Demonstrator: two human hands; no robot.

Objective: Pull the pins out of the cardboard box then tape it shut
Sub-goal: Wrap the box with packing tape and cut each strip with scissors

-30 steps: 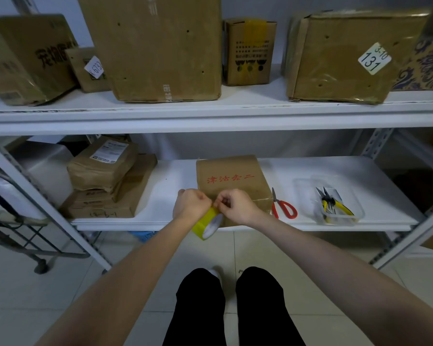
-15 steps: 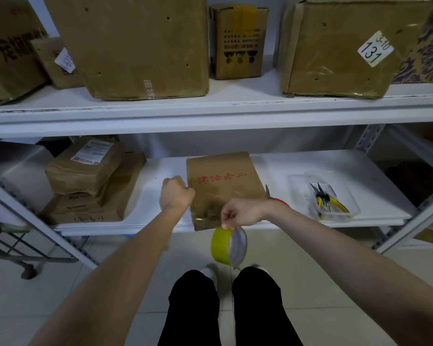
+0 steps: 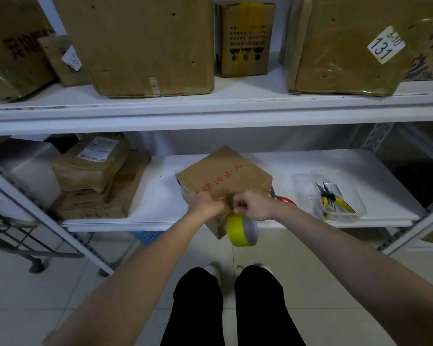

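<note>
- cardboard box point(image 3: 223, 176): centre of the frame, on the lower shelf point(image 3: 160, 196), turned cornerwise. its near corner overhangs the shelf's front edge. red printed characters run across the top face.
- left hand point(image 3: 205, 204): fingers curled over the box's near left edge. i read this as a firm grip on the cardboard box.
- right hand point(image 3: 254, 204): just right of the left hand, knuckles up, fingers curled tight at the box's near edge. the tape roll point(image 3: 240, 229) hangs directly below it, and i read the hand as clamped on the tape roll. i cannot tell whether the fingers pinch the loose end or the ring itself.
- tape roll: yellow-green outer band, grey side face, held on edge in the air against the box's overhanging corner.
- scissors point(image 3: 284, 199): red handles, lying on the lower shelf just right of the right wrist, partly hidden by it.
- clear container point(image 3: 360, 212): right of centre on the same shelf, well apart from the box. yellow-handled pliers point(image 3: 335, 202) lie inside it.
- stacked parcels point(image 3: 95, 176): left of centre, on the lower shelf.
- upper shelf point(image 3: 210, 111): carries several large cartons across the top of the frame. the one at upper right bears a white label point(image 3: 386, 44) reading 131.
- bottom centre: i see the person's black trousers point(image 3: 198, 308) over a tiled floor.
</note>
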